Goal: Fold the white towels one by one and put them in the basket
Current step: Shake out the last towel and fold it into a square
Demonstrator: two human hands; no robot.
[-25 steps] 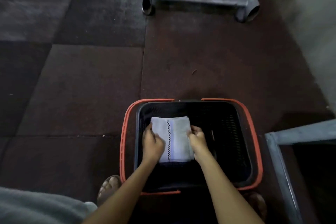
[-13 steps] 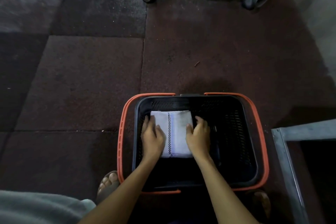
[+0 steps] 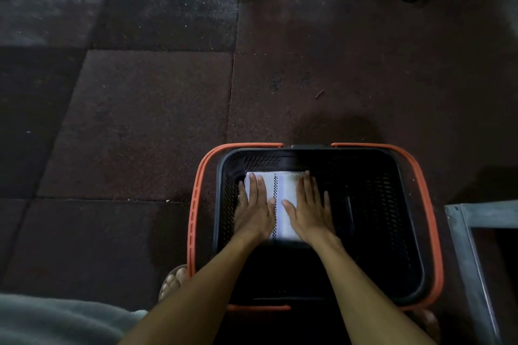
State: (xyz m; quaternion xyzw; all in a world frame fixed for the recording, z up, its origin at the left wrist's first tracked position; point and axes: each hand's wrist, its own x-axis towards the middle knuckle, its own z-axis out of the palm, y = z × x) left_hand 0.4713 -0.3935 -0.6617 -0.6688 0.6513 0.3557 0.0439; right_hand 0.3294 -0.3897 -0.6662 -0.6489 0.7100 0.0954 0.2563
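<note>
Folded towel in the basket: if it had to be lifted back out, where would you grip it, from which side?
Probably its right long edge, coming from above on the open right side: the towel lies flat in the far-left corner of the basket, walls blocking its left and far edges.

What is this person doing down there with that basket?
A person is leaning over a black basket with orange handles that stands on the dark floor. A folded white towel with a checked stripe lies in the basket's far left part. The left hand and right hand rest flat on it, fingers straight, one on each side of the stripe. The towel is in place; neither hand grips it.
</note>
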